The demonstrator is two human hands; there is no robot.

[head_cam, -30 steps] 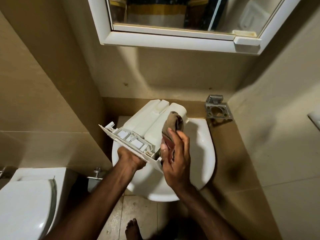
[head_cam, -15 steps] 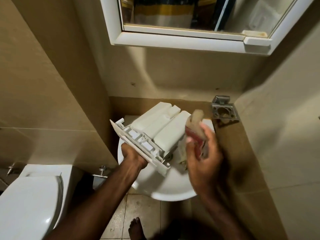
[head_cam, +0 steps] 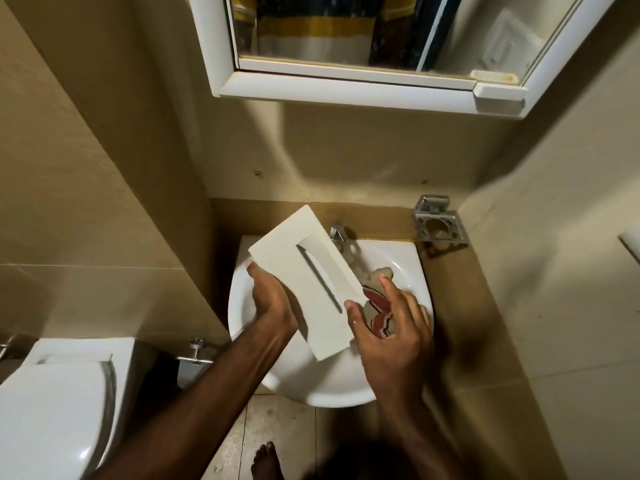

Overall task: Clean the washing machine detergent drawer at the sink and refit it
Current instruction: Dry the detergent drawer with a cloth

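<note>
Over the little white corner sink, the person has the detergent drawer held up with its flat front panel facing the camera, the long handle recess running diagonally across it. It sits tilted, upper end toward the tap, lower corner hanging out over the front of the basin. The left hand grips the drawer's left edge from behind; the fingers curl round out of sight, so only the back of the hand and the wrist show. The right hand has a brownish rag with red and dark markings bunched under its fingers, pressed right up against the drawer's right edge, thumb touching the panel's lower right side. Part of the rag pokes out above the fingers toward the bowl.

Around the sink: a metal toothbrush holder is fixed on the wall to the right, a white-framed mirror cabinet hangs above, and the toilet sits at lower left. A bare foot shows on the tiled floor.
</note>
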